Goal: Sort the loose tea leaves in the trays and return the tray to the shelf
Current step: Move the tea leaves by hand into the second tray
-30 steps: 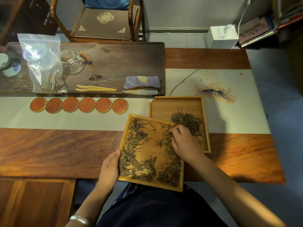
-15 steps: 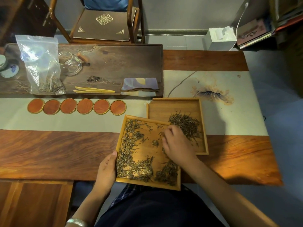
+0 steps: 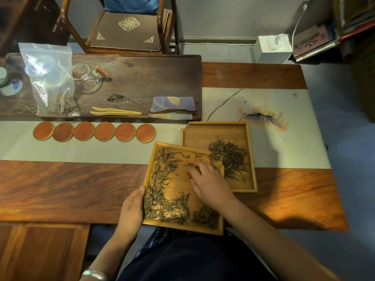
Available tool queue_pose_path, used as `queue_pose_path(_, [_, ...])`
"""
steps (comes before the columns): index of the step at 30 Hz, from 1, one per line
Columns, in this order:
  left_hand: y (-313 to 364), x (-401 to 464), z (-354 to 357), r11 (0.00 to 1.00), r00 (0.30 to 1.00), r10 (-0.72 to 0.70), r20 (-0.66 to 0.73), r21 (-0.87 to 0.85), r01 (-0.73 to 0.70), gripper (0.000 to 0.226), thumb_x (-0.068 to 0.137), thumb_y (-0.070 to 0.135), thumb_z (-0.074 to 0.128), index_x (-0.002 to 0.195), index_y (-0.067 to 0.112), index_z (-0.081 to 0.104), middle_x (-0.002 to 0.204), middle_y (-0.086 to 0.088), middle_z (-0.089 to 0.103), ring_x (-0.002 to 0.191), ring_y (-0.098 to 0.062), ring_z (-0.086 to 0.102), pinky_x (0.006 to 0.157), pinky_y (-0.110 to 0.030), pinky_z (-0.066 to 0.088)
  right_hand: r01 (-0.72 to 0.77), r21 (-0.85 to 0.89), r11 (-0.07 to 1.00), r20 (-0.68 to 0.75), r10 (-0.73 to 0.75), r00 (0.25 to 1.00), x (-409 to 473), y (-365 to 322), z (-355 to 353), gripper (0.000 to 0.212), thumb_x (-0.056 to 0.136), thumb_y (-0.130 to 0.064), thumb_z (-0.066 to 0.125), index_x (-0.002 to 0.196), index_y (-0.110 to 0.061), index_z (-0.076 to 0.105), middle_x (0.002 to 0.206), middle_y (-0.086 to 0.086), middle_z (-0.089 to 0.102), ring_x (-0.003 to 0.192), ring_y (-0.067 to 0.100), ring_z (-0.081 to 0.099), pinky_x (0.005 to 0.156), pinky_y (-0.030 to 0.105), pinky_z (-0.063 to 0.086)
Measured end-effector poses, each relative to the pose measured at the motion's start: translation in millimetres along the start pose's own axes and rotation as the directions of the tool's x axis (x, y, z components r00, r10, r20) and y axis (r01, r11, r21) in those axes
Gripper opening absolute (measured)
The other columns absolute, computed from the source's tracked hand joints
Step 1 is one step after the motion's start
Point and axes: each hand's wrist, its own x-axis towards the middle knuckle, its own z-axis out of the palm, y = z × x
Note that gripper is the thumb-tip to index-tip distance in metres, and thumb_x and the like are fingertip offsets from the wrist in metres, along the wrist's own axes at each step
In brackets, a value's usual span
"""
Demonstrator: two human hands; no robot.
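Tea leaves (image 3: 162, 191) lie scattered in the near tray (image 3: 178, 183), whose left edge the left hand (image 3: 132, 211) grips, thumb over the rim. The right hand (image 3: 209, 183) rests inside it, curled fingers touching leaves at its far right side. Just beyond the right hand sits the second tray (image 3: 203, 134), holding a leaf pile (image 3: 229, 157).

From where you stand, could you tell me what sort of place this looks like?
Probably a tea room or tea-tasting table: a dark wooden tea tray holding a glass pitcher, a row of round wooden coasters, and bamboo trays of loose tea leaves.
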Motion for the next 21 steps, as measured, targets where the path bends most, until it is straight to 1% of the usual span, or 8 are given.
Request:
queue_pose_path(3, [1, -1, 0, 1.000, 1.000, 0.012, 0.001, 0.008, -0.012, 0.034, 0.104, 0.022, 0.037, 0.095, 0.021, 0.070, 0.086, 0.015, 0.076, 0.078, 0.004, 0.069, 0.063, -0.004, 0.047, -0.031, 0.011, 0.999, -0.056, 0.032, 0.998, 0, 5, -5, 0.034, 0.096, -0.025, 0.048, 0.128, -0.013, 0.051, 0.136, 0.012, 0.045, 0.125, 0.026, 0.044, 0.098, 0.040, 0.046])
queue_pose_path(5, [2, -1, 0, 1.000, 1.000, 0.021, 0.002, 0.009, -0.021, 0.034, 0.104, 0.023, 0.037, 0.095, 0.022, 0.070, 0.086, 0.016, 0.076, 0.078, 0.005, 0.069, 0.063, -0.003, 0.046, 0.018, 0.014, 1.000, -0.074, -0.017, 0.997, 4, -2, -8, 0.037, 0.096, -0.028, 0.048, 0.129, -0.013, 0.051, 0.138, 0.012, 0.045, 0.127, 0.027, 0.043, 0.101, 0.040, 0.044])
queue_pose_path(9, [3, 1, 3, 0.999, 0.999, 0.035, 0.014, 0.013, -0.035, 0.035, 0.104, 0.021, 0.037, 0.093, 0.024, 0.070, 0.086, 0.016, 0.076, 0.078, 0.005, 0.069, 0.063, -0.004, 0.047, 0.130, 0.024, 0.991, -0.020, -0.129, 0.991, 19, -24, -8, 0.052, 0.096, -0.032, 0.047, 0.144, -0.017, 0.034, 0.151, 0.015, 0.032, 0.138, 0.030, 0.029, 0.112, 0.046, 0.029])
queue_pose_path(11, [4, 1, 5, 0.999, 0.999, 0.033, 0.021, 0.018, -0.033, 0.035, 0.104, 0.021, 0.037, 0.094, 0.024, 0.070, 0.088, 0.015, 0.076, 0.080, 0.003, 0.069, 0.064, -0.005, 0.047, 0.128, 0.003, 0.992, 0.013, -0.128, 0.992, 26, -30, -6, 0.055, 0.097, -0.037, 0.044, 0.147, -0.020, 0.027, 0.155, 0.014, 0.024, 0.142, 0.031, 0.021, 0.114, 0.046, 0.022])
queue_pose_path(13, [4, 2, 4, 0.999, 0.999, 0.028, 0.023, 0.016, -0.029, 0.034, 0.104, 0.021, 0.037, 0.096, 0.024, 0.070, 0.089, 0.014, 0.076, 0.082, 0.002, 0.069, 0.065, -0.005, 0.047, 0.115, -0.013, 0.993, 0.030, -0.115, 0.993, 30, -33, -5, 0.055, 0.098, -0.039, 0.042, 0.147, -0.020, 0.028, 0.156, 0.013, 0.022, 0.142, 0.032, 0.019, 0.115, 0.046, 0.020])
queue_pose_path(15, [4, 2, 3, 1.000, 0.999, 0.024, 0.022, 0.015, -0.024, 0.034, 0.104, 0.021, 0.037, 0.097, 0.024, 0.070, 0.090, 0.014, 0.076, 0.083, 0.002, 0.069, 0.066, -0.005, 0.047, 0.107, -0.014, 0.994, 0.025, -0.107, 0.994, 30, -32, -4, 0.051, 0.098, -0.036, 0.043, 0.145, -0.018, 0.032, 0.154, 0.014, 0.025, 0.141, 0.032, 0.023, 0.114, 0.047, 0.023])
queue_pose_path(18, [2, 1, 1, 1.000, 1.000, 0.020, 0.011, 0.019, -0.020, 0.034, 0.104, 0.022, 0.038, 0.095, 0.022, 0.071, 0.089, 0.012, 0.076, 0.082, -0.001, 0.069, 0.064, -0.005, 0.047, 0.088, 0.000, 0.996, 0.013, -0.088, 0.996, 23, -25, -4, 0.043, 0.097, -0.027, 0.048, 0.138, -0.014, 0.042, 0.148, 0.017, 0.035, 0.135, 0.032, 0.036, 0.108, 0.047, 0.035])
queue_pose_path(21, [-1, -1, 0, 1.000, 1.000, 0.016, 0.014, 0.026, -0.016, 0.035, 0.104, 0.023, 0.037, 0.095, 0.019, 0.071, 0.087, 0.014, 0.076, 0.079, 0.002, 0.069, 0.062, -0.004, 0.046, 0.060, -0.029, 0.998, -0.014, -0.060, 0.998, 13, -13, -5, 0.033, 0.094, -0.019, 0.052, 0.125, -0.008, 0.053, 0.137, 0.018, 0.047, 0.123, 0.033, 0.048, 0.094, 0.046, 0.050])
